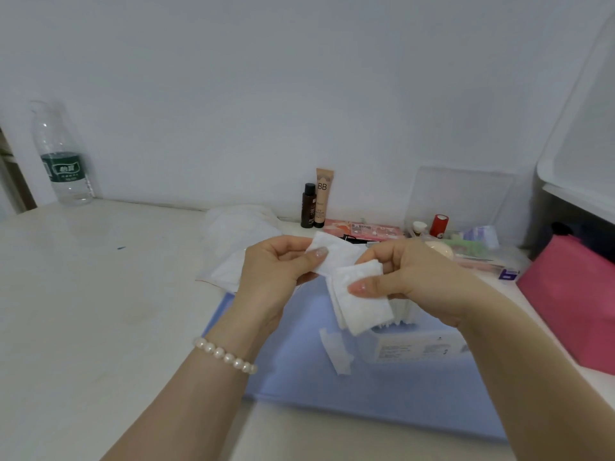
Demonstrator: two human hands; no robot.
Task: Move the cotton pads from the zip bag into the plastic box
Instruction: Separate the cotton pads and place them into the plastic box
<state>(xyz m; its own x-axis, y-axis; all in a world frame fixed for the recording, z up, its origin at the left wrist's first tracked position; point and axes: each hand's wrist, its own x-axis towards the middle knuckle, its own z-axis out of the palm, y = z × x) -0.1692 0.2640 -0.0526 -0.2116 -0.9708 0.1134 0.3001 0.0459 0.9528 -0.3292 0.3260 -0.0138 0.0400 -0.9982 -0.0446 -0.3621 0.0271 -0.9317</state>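
My left hand (279, 264) pinches one white cotton pad (336, 252) between thumb and fingers. My right hand (419, 277) pinches a small stack of cotton pads (361, 304) just below and to the right of it. Both hands hover over a clear plastic box (416, 344) that stands on a blue mat (299, 361) and holds upright pads. One loose pad (337, 352) lies on the mat left of the box. The clear zip bag (229, 261) lies flat on the table behind my left hand.
A water bottle (63, 161) stands far left by the wall. A dark bottle (307, 206), a BB tube (322, 197) and a clear organiser (466, 234) of cosmetics line the back. A pink bag (572, 294) sits at the right under a white shelf (579, 181).
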